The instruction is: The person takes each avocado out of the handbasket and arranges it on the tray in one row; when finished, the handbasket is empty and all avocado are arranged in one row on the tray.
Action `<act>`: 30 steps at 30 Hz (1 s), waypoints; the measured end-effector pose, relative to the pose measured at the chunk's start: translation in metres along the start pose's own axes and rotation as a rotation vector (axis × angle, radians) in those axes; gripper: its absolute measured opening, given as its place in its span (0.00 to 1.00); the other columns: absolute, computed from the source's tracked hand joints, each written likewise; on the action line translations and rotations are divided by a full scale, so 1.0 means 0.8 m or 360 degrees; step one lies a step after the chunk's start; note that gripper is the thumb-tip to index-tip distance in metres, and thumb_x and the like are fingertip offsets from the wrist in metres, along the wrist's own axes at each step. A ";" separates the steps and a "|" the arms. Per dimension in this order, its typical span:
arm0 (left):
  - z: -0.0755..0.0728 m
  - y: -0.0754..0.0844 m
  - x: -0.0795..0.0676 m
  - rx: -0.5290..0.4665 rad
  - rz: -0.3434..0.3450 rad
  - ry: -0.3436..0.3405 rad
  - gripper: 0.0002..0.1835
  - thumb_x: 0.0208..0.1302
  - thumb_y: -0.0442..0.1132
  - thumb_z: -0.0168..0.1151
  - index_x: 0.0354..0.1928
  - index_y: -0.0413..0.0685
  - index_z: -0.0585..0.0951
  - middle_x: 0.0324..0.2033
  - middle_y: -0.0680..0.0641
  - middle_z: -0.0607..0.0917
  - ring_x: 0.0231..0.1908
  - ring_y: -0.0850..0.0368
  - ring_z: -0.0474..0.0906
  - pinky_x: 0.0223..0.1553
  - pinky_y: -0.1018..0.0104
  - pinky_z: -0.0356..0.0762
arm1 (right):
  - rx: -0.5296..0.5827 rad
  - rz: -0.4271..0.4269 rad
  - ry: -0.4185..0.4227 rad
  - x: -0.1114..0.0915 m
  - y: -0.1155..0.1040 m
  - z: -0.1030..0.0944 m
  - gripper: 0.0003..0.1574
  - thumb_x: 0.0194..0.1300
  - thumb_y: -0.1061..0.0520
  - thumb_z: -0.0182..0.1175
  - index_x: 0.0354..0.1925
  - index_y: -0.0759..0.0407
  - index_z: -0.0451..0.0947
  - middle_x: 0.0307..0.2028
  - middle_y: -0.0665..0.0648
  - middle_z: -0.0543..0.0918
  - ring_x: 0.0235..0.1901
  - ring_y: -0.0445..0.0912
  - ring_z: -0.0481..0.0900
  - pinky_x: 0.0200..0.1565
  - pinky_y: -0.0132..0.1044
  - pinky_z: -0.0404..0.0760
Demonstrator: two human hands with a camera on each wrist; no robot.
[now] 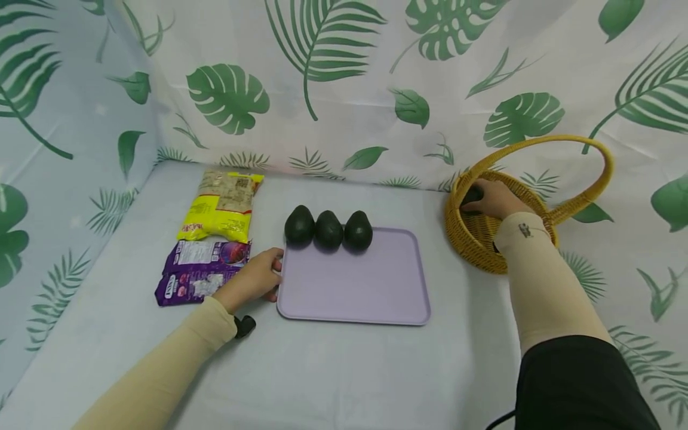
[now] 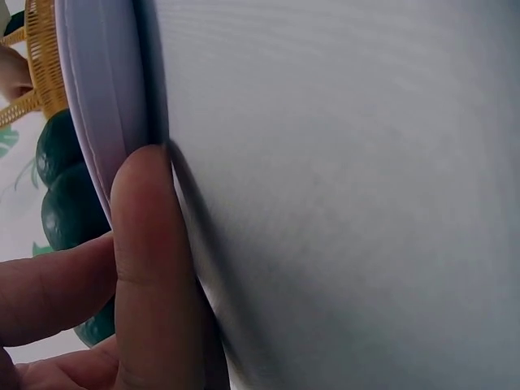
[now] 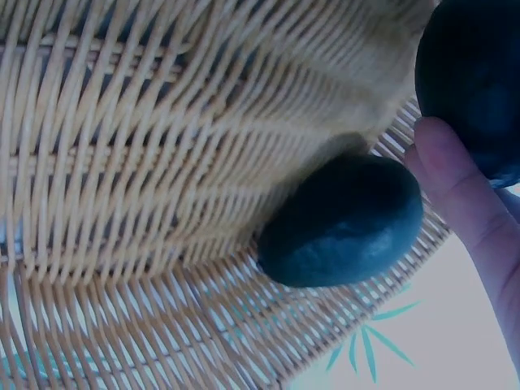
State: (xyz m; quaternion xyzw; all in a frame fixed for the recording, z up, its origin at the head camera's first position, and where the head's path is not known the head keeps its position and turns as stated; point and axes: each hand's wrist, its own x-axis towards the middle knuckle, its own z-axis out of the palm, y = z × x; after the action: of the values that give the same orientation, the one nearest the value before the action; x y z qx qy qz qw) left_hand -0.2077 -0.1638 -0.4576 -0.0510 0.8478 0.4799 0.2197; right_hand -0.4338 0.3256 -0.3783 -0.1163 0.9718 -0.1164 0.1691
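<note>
My left hand [image 1: 252, 278] is at the left edge of a lilac tray [image 1: 352, 286], its thumb and fingers pinching the rim. Three dark avocados [image 1: 328, 231] stand in a row along the tray's far left side. Over on the right, my right hand [image 1: 501, 200] reaches into a wicker basket [image 1: 475, 251] and grips an avocado [image 3: 479, 89] there. A second avocado [image 3: 345, 221] lies against the woven wall in the right wrist view. The hand hides part of the basket's inside in the head view.
Left of the tray lie a yellow packet [image 1: 221, 206] with a see-through part and, nearer, purple packets [image 1: 201, 272] close to my left wrist. The basket's tall handle [image 1: 604, 161] arches over my right hand. A leaf-print curtain [image 1: 344, 89] hangs behind the white table [image 1: 333, 370].
</note>
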 end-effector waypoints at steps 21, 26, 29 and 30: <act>0.002 -0.004 0.000 0.0012 -0.0024 0.0021 0.33 0.61 0.23 0.53 0.71 0.36 0.62 0.45 0.40 0.71 0.30 0.50 0.74 0.26 0.63 0.85 | -0.0033 -0.0083 0.0182 -0.077 -0.036 -0.028 0.47 0.66 0.41 0.63 0.72 0.60 0.59 0.65 0.76 0.61 0.65 0.73 0.56 0.63 0.73 0.57; 0.001 -0.002 0.001 -0.0001 -0.0005 0.0013 0.33 0.61 0.23 0.53 0.71 0.35 0.62 0.45 0.40 0.70 0.29 0.51 0.74 0.26 0.63 0.85 | -0.0029 -0.0089 0.0188 -0.112 -0.052 -0.031 0.48 0.65 0.40 0.63 0.72 0.59 0.58 0.67 0.77 0.59 0.65 0.73 0.57 0.61 0.75 0.60; 0.001 0.000 0.001 -0.0008 0.0006 0.0008 0.33 0.61 0.23 0.53 0.71 0.35 0.62 0.45 0.40 0.70 0.28 0.51 0.74 0.26 0.63 0.85 | -0.0032 -0.0067 0.0202 -0.131 -0.062 -0.032 0.49 0.64 0.37 0.63 0.73 0.57 0.58 0.69 0.77 0.55 0.65 0.75 0.57 0.59 0.76 0.61; 0.000 0.001 0.000 -0.0007 0.0018 0.0006 0.33 0.61 0.23 0.52 0.71 0.35 0.61 0.45 0.39 0.70 0.28 0.51 0.74 0.26 0.63 0.85 | -0.0035 -0.0073 0.0211 -0.137 -0.065 -0.033 0.49 0.64 0.35 0.63 0.73 0.56 0.58 0.69 0.78 0.54 0.64 0.75 0.57 0.59 0.77 0.61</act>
State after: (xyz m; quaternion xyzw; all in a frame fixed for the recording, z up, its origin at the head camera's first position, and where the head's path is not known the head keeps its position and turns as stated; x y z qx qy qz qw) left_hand -0.2078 -0.1632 -0.4571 -0.0476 0.8475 0.4829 0.2153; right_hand -0.3327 0.3102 -0.3075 -0.1324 0.9791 -0.1169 0.1005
